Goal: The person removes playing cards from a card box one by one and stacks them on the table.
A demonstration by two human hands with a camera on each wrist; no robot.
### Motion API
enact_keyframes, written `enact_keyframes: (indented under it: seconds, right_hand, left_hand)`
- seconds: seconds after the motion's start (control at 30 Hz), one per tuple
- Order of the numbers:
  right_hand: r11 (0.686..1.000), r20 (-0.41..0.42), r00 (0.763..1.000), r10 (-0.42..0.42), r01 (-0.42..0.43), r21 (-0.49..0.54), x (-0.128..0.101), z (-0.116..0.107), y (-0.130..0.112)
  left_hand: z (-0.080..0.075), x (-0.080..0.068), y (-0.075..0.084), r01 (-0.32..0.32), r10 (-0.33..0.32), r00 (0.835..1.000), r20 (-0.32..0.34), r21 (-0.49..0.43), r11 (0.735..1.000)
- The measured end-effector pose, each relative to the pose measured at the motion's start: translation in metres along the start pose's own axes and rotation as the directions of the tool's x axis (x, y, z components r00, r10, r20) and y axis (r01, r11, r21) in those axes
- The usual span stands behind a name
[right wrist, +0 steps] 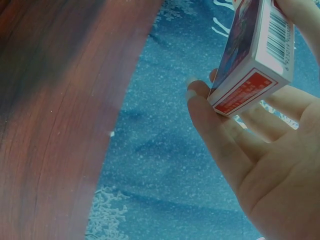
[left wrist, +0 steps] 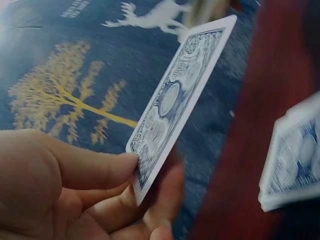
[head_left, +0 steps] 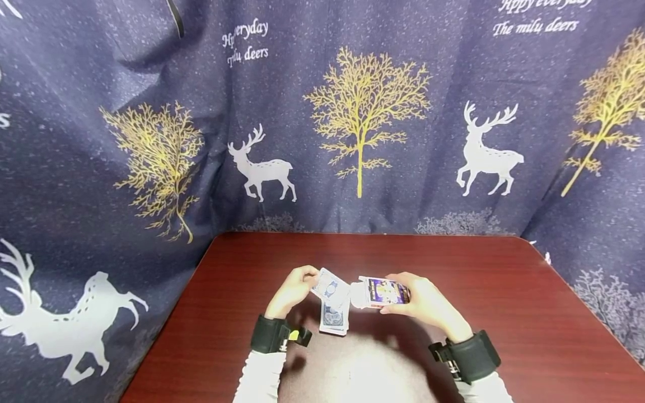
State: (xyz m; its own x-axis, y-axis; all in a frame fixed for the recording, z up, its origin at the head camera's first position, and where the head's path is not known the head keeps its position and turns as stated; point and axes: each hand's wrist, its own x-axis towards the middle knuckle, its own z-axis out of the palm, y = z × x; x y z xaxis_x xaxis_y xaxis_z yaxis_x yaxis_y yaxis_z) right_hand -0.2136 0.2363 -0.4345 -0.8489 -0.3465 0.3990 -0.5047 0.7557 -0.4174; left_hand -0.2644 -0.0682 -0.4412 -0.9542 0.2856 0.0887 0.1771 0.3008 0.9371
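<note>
**Card lifted in one hand, box held in the other**

The left hand [head_left: 294, 291] pinches a single blue-backed playing card [left wrist: 172, 102] by its lower corner, thumb on the patterned back and fingers [left wrist: 170, 195] curled behind, so the card stands tilted up and away from the palm. Held by the corner like this, most of the card stays free of the hand. The right hand [head_left: 428, 305] grips a small white-and-red cardboard card box [right wrist: 255, 55], printed purple on its face, the fingers curled under it and the thumb side above, with its open flap end turned toward the left hand. Just below the lifted card, a short stack of blue-backed cards [head_left: 334, 320] lies on the dark red wooden table [head_left: 529, 313], between the two wrists. Behind the table hangs a navy cloth with golden trees and white deer [head_left: 360, 112].
</note>
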Motion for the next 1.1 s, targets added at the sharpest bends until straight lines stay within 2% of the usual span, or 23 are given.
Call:
enact_keyframes:
  seconds: [0.1,0.17,0.43,0.63,0.77,0.87,1.0,1.1]
  right_hand:
    - [1.000,0.002,1.000,0.003,-0.003,0.010,0.000,0.000,0.001]
    - [1.000,0.003,1.000,0.003,-0.003,0.010,-0.001,0.000,0.001]
    - [1.000,-0.009,1.000,0.003,-0.003,0.001,0.000,-0.003,-0.001]
    - [1.000,0.004,1.000,0.001,-0.001,0.001,0.000,-0.001,0.000]
    - [1.000,-0.005,1.000,-0.022,0.022,0.018,0.003,-0.001,0.000]
    - [0.999,-0.004,0.999,-0.035,0.035,0.034,0.005,-0.001,-0.001]
    - [0.999,0.002,1.000,-0.029,0.029,0.028,0.005,-0.001,-0.002]
    - [0.999,0.002,1.000,-0.026,0.026,0.018,0.006,-0.002,-0.003]
  left_hand:
    - [0.003,0.003,-0.006,-0.025,0.029,0.998,-0.053,0.078,0.997]
    - [0.006,0.005,-0.010,-0.016,0.024,0.998,-0.065,0.120,0.993]
    - [0.023,0.013,-0.019,-0.020,0.038,0.998,-0.053,0.306,0.952]
    - [0.034,0.014,-0.028,0.023,0.019,0.993,-0.115,0.353,0.935]
    - [0.040,0.015,-0.029,0.061,0.007,0.983,-0.181,0.371,0.927]
    - [0.043,0.017,-0.029,0.095,0.013,0.971,-0.238,0.438,0.894]
    - [0.045,0.016,-0.028,0.103,0.061,0.958,-0.279,0.536,0.838]
    - [0.046,0.012,-0.022,0.084,0.108,0.947,-0.302,0.558,0.825]
